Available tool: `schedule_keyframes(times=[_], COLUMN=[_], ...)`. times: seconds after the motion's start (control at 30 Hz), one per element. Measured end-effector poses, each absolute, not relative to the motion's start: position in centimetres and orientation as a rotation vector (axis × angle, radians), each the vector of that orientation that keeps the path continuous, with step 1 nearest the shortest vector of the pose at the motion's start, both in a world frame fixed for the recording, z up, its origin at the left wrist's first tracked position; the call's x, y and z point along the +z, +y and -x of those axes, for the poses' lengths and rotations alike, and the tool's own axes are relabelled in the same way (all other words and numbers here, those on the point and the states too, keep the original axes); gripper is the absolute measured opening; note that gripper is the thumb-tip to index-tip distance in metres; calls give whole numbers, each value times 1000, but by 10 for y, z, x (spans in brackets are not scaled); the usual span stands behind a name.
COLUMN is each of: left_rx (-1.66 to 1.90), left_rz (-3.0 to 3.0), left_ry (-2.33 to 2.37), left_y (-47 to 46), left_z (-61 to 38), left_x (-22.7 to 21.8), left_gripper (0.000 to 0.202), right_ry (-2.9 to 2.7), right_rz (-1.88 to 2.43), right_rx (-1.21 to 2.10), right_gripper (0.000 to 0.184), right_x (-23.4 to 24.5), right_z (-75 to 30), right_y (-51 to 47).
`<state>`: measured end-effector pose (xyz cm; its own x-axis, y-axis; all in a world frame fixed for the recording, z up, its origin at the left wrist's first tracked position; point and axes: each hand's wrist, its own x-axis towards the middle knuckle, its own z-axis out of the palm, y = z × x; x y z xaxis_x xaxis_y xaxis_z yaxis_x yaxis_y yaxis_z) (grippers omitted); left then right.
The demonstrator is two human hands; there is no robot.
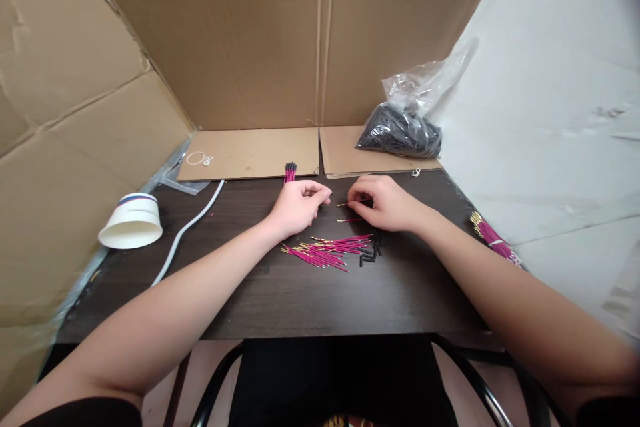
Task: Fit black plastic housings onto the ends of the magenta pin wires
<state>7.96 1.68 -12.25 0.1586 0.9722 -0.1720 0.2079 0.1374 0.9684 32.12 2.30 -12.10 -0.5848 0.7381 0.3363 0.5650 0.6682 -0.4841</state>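
Observation:
My left hand (299,205) rests on the dark table (280,293), fingers curled with the tips pinched together; what they hold is too small to make out. My right hand (384,203) lies opposite it, fingers closed on a thin pink wire (345,204) whose gold tip points toward the left hand. A second loose pink wire (349,219) lies just under that hand. A pile of pink wires with gold tips (327,252) lies in front of both hands, with several short black sleeves (371,253) beside it.
A bundle of finished wires with black ends (289,173) stands behind the left hand. A plastic bag of black parts (403,130) sits at the back right. An upturned paper cup (133,220) and a white cable (187,227) lie left. More pink wires (493,238) lie at the right edge. Cardboard walls (250,33) enclose the table.

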Motion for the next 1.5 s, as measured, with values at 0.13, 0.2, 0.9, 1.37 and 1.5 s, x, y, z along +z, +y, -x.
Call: schedule_keyframes(times=[0.13,0.2,0.9,1.37,1.5], left_rx=[862,858,848,834,869], left_rz=[-1350,-1380,-1427,-1329,-1283], left_ry=[1261,1244,1241,1242,1214], left_y=[17,17,17,17,18], left_z=[-80,-80,-79,-79,-78], left_x=[-127,-128,-132,-122,-121], left_gripper=[10,10,10,16,20], right_ry=[-2439,-2449,-2662,-2473,-2281], right_rz=[1003,1008,775,877,983], right_rx=[499,511,903,785,745], right_gripper=[9,9,7,8,11], right_x=[-126,-126,-100,-93,-103], right_z=[-320,-320,-308,-317,-327], right_y=[25,25,-3,3,17])
